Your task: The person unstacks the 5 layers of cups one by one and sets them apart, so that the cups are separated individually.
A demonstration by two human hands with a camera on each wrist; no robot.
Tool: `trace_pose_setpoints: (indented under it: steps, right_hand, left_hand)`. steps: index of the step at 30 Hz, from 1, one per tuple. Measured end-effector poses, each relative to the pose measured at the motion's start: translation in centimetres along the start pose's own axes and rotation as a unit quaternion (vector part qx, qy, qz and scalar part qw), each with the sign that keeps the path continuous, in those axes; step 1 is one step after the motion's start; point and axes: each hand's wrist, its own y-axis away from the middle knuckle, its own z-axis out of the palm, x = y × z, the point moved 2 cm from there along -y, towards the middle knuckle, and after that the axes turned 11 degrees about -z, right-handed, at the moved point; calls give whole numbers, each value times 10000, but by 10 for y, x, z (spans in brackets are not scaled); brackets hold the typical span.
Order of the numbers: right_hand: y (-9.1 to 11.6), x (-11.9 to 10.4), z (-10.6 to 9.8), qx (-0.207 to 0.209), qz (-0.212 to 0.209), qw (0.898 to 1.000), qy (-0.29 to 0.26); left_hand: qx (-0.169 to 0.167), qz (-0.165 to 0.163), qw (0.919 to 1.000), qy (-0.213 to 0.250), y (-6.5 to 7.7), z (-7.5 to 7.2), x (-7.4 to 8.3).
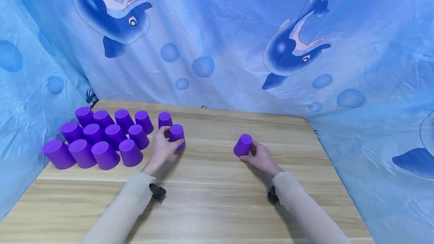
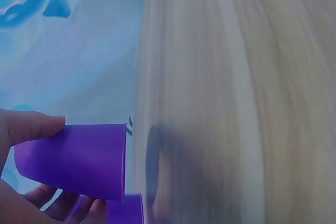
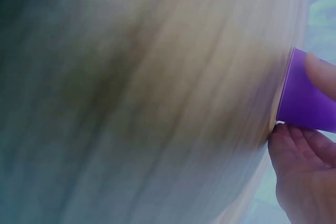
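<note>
My left hand [image 1: 163, 147] holds an upside-down purple cup [image 1: 176, 133] between thumb and fingers. In the left wrist view, a gap and a shadow show between this cup's [image 2: 79, 161] rim and the wooden surface. Right behind it stands another purple cup [image 1: 165, 119], partly hidden by the hand. Further right, my right hand [image 1: 262, 157] grips a second upside-down purple cup [image 1: 243, 145] from its right side. The right wrist view shows the thumb on one side of this cup [image 3: 304, 95] and the fingers on the other, near its rim and close to the table.
Several upside-down purple cups [image 1: 105, 155] stand in three rows on the left of the wooden table [image 1: 203, 206]. Blue curtains with dolphins [image 1: 217, 29] hang behind the table and on both sides. A dark wrist camera [image 1: 157, 192] sits by the left sleeve.
</note>
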Motion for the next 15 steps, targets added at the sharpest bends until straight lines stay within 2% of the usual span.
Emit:
trace_pose_setpoints:
  steps: [5,15]
  right_hand:
    - [1,1,0,52,-98,9997,-208]
    - [2,0,1,182,-281,9967,-734]
  left_hand:
    - [237,-109,9995,-153,-1,-13,-8]
    - [545,-373,9976,-193,-1,-23,-14]
